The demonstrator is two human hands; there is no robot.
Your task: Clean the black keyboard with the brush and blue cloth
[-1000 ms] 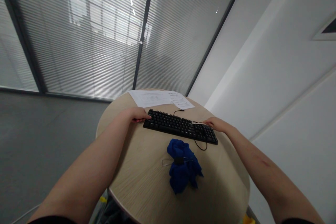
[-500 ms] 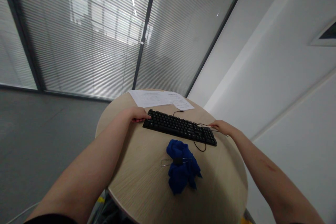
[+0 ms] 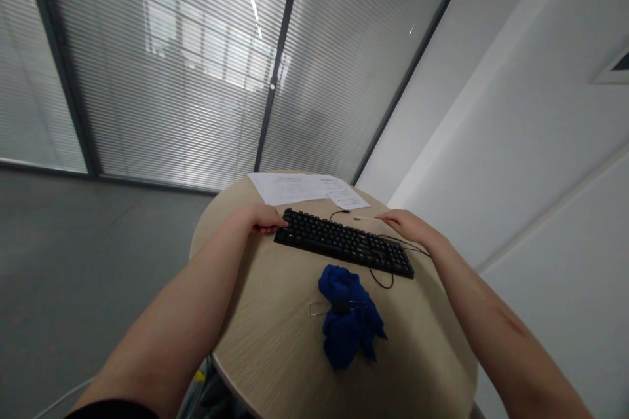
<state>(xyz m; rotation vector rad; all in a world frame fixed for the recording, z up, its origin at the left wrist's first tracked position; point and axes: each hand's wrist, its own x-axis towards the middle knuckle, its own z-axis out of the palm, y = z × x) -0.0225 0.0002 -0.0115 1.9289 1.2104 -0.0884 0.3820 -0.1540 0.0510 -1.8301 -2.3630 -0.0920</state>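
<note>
The left hand (image 3: pixel 266 218) is curled, with its thumb on top of the left end of a keyboard (image 3: pixel 344 241) and its fingers folded in at the edge. The right hand (image 3: pixel 401 223) is pinched nearly closed on a thin pale stick (image 3: pixel 369 218) with a small dark tip; the stick points left, past the keyboard's far edge. How tightly either hand grips is hard to tell.

There is one keyboard, black, lying across the middle of the table (image 3: pixel 275 321), slanting nearer to the person at its right end. Dark cable (image 3: pixel 384 288) shows in three places: a short piece with a plug past the far edge, a loop at the near edge, and thin strands at the right end, near the right wrist. Whether these are all one length cannot be told.

Nearer the person lies one crumpled blue cloth (image 3: pixel 341 334), pinched at its middle by one black clip (image 3: pixel 340 306) with wire handles. Toward the table's far rim lie what look like two printed sheets of paper (image 3: pixel 289 190), side by side. Beyond stand glass panels with blinds (image 3: pixel 171 111), and a white wall (image 3: pixel 515 177) rises on the right.
</note>
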